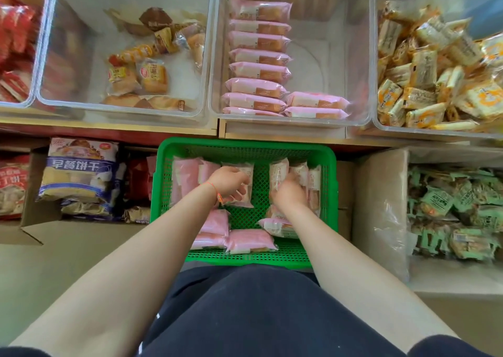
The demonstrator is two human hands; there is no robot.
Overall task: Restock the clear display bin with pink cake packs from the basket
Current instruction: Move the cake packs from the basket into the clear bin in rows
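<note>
- While both arms reach down into the green basket (330, 182), the left hand (230, 182) curls its fingers over a pink cake pack (239, 185) near the basket's far middle, gripping its upper end.
- The right hand (290, 193) is bent over a cluster of upright packs (279, 172) on the basket's right side; it seems to pinch one of them, though the fingers are mostly hidden behind the back of the hand.
- More pink packs (249, 241) lie flat along the basket's near edge and at its left side.
- The clear display bin (362, 57) sits on the shelf just beyond the basket. A neat column of pink cake packs (258, 57) runs down its left side, with two further packs (317, 106) side by side at the near right; the rest of its floor is bare.
- The neighbouring bin on the left holds a few orange bread packs (151, 76), and the bin on the right is heaped with yellow snack packs (435, 79).
- A thin orange string bracelet (215, 189) circles the left wrist.
- Below the shelf, a blue biscuit bag (79, 166) stands left of the basket, and green packets (451, 209) fill a box on the right.
</note>
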